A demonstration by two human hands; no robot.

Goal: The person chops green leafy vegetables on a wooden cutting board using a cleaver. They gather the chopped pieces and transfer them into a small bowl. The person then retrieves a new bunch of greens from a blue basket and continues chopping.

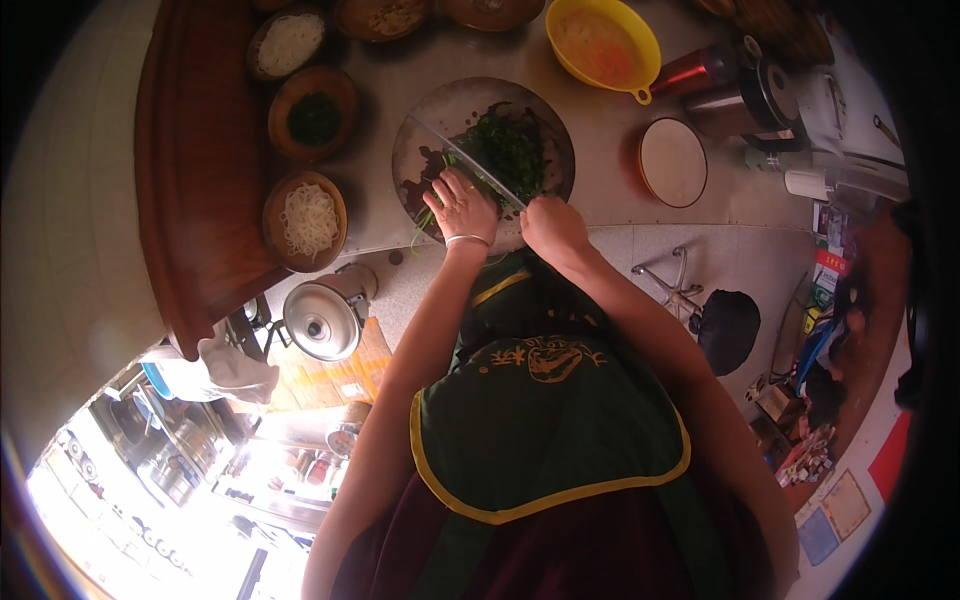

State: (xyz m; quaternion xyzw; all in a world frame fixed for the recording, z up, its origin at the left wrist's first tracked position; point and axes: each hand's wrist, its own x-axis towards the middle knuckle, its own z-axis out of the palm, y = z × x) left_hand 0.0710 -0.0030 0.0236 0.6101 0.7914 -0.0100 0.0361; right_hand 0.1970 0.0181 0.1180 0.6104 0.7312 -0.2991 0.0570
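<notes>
My right hand [556, 231] grips the handle of a kitchen knife [471, 163], whose blade slants up and left across a round cutting board [421, 135]. Close beside the blade, my left hand [463, 208] presses down on green stalks [426, 219] with its fingers spread a little. Some stalk ends poke out past the board's lower left edge. On the far side of the blade lies a heap of chopped green herbs [514, 150]. Dark wet patches mark the board around the greens.
Left of the board stand a bowl of white noodles [310, 223], a bowl of chopped greens [314, 118] and a bowl of white shreds [290, 43]. Toward the right are a yellow colander [606, 45] with orange shreds, a pale bowl [673, 163] and a steel kettle [731, 105].
</notes>
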